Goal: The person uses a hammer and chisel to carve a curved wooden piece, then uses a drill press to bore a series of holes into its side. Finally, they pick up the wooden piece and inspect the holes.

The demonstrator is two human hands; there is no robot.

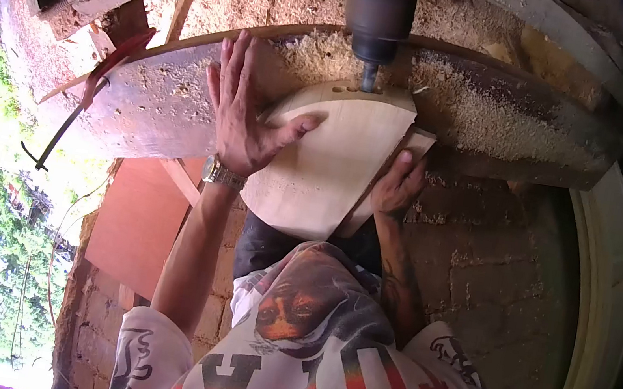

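A pale, curved wooden piece lies at the near edge of the bench, with several holes along its far edge. The drill chuck hangs over that edge, its bit at one of the holes; the bit's tip is hidden. My left hand, with a watch at the wrist, has its fingers spread on the bench and its thumb over the piece's left side. At the right side, my right hand is closed round a smaller wooden block, which lies against the piece's right edge.
The long bench board carries heaps of sawdust. A red-handled saw hangs at its left. Below left is a reddish panel; a brick wall and a curved pale frame are on the right.
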